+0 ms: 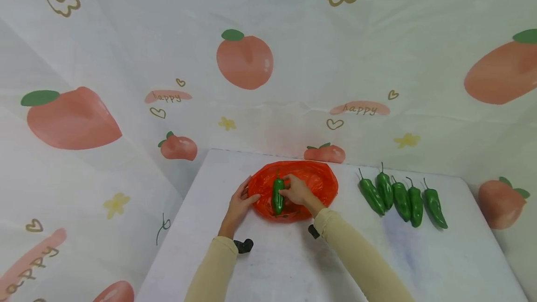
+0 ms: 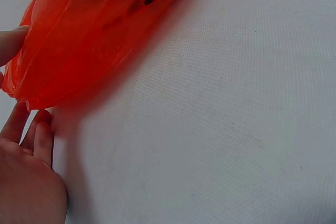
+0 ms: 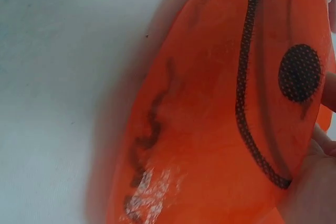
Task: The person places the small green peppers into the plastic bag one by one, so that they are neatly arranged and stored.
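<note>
A red plastic bag [image 1: 325, 183] lies spread with its mouth wide toward the head camera. My left hand [image 1: 238, 204] holds its left rim, thumb on the inner side and fingers outside. In the left wrist view, the thumb [image 2: 11, 45] and fingers lie on either side of the red film. Over the bag's mouth, my right hand [image 1: 299, 191] pinches a glossy green chili pepper [image 1: 278, 197], which stands roughly upright with its stem up. In the right wrist view, the bag [image 3: 210, 103] with dark printing hides most of that hand and the pepper.
Several green chili peppers [image 1: 402, 202] lie side by side at the right of the white table [image 1: 268, 260]. A pale curtain [image 1: 289, 120] printed with peaches and "happy" hangs behind and to the sides. A dark wrist device [image 1: 244, 246] sits at the left cuff.
</note>
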Tool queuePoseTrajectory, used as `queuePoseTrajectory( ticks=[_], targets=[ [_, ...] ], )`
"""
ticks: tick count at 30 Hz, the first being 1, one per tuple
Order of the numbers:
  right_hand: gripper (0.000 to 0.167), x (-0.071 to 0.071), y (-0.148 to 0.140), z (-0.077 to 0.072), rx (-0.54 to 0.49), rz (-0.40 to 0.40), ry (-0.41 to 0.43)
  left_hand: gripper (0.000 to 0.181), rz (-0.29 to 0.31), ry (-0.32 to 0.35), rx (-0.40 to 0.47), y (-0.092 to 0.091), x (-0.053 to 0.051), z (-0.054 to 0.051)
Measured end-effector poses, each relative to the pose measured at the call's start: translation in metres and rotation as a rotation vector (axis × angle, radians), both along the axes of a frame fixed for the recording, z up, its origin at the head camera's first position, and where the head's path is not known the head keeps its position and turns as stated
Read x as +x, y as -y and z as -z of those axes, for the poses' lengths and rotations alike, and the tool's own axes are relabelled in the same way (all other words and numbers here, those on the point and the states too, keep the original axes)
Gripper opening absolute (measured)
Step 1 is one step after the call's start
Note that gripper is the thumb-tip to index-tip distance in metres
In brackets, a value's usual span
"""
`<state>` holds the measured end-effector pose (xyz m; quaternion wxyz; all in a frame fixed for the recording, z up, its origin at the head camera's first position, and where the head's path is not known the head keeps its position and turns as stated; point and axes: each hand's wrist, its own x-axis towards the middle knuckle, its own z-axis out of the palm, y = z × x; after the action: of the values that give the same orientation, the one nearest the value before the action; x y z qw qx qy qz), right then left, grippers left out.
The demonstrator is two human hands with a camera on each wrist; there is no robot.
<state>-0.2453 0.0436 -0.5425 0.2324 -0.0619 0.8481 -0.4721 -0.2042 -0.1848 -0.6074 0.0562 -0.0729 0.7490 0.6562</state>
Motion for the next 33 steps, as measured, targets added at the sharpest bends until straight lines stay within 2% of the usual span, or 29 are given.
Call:
queuePoseTrajectory(
  ticks=[7, 10, 16, 19, 22, 29, 33],
  targets=[
    [0.056, 0.001, 0.001, 0.001, 0.018, 0.02, 0.013, 0.074, 0.018, 0.035, 0.005, -0.006, 0.002, -0.008],
    [0.056, 0.001, 0.0, 0.001, 0.019, 0.021, 0.015, 0.075, 0.032, 0.048, 0.0, -0.007, 0.004, -0.018],
    [0.057, 0.0, -0.001, 0.003, 0.027, 0.015, 0.011, 0.075, 0.062, 0.055, -0.012, -0.009, 0.012, -0.045],
    [0.058, 0.0, -0.002, 0.002, 0.071, 0.003, -0.001, 0.074, 0.05, 0.039, -0.024, -0.01, 0.014, -0.047],
    [0.059, 0.001, -0.003, 0.0, 0.119, -0.023, -0.018, 0.074, 0.043, 0.029, -0.023, -0.009, 0.013, -0.043],
    [0.065, 0.007, -0.005, -0.006, 0.244, -0.12, -0.117, 0.072, 0.008, 0.012, -0.022, -0.003, 0.002, -0.005],
    [0.068, 0.011, -0.003, -0.009, 0.296, -0.177, -0.207, 0.072, 0.006, 0.008, -0.022, 0.0, 0.001, -0.003]
  ],
)
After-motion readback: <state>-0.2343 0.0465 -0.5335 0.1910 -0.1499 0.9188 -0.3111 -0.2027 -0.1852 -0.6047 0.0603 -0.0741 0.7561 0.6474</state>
